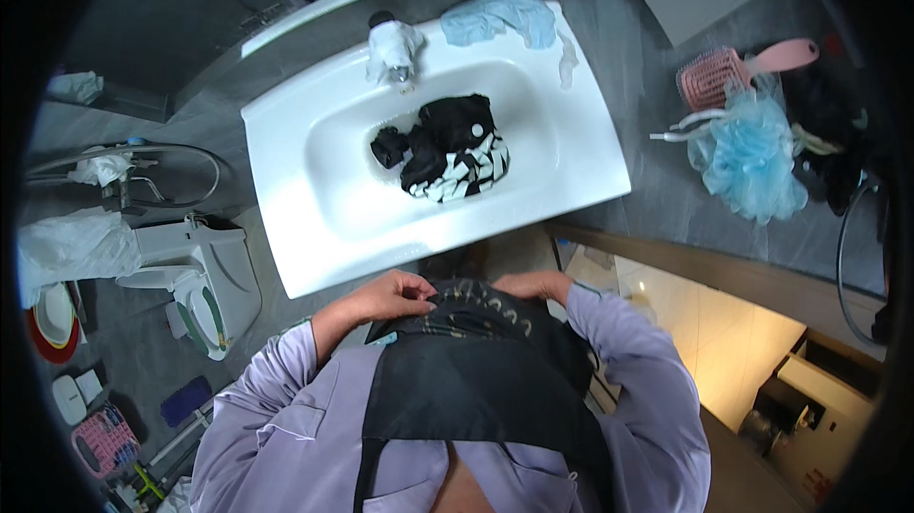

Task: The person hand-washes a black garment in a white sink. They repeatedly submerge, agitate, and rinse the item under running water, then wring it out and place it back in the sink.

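Observation:
My left hand [397, 297] is at the left edge of the black apron [468, 370] worn over a lilac shirt, its thumb and fingers pinching the gathered cloth. On the opposite side, my right hand [534, 285] touches the same apron, its fingertips hidden by folds. Beyond both hands stands a white washbasin [343, 256]. Inside it lies a wet-looking bundle of black cloth [457, 120], partly patterned in black and white. A white cloth or plastic wrap covers much of the faucet [393, 49] at the basin's back.
A light blue cloth [500, 19] rests on the basin's back rim. Pink hairbrush [714, 77] and blue bath puff [753, 149] lie on the dark counter at right. At left are a toilet [214, 277], a shower hose [207, 156] and a purple mop head [186, 401].

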